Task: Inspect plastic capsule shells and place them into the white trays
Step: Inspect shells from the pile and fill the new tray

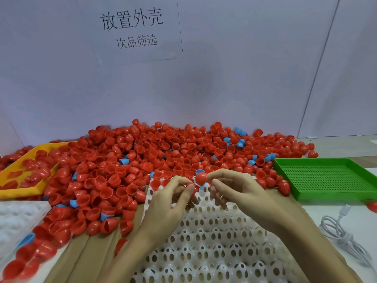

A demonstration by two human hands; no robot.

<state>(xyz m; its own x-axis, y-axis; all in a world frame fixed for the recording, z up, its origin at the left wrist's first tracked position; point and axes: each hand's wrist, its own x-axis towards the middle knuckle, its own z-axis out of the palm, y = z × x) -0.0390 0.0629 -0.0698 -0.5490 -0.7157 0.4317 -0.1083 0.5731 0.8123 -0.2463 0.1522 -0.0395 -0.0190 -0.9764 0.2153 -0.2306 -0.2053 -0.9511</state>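
A person's right hand pinches a red dome-shaped plastic capsule shell between thumb and forefinger, holding it just above the far edge of a white perforated plastic tray with egg-shaped holes, the other fingers loosely curled beneath. The left hand, just beside it, curls its fingertips around a second red shell, only partly visible behind the fingers. Both hands hover over the tray, which lies on brown cardboard. Beyond them a broad heap of red capsule shells, dotted with a few blue ones, spreads across the bench up to a white wall bearing a paper sign with printed characters. A yellow plastic tray holding red shells sits at left, a green perforated plastic tray at right, with a coiled white cable near it
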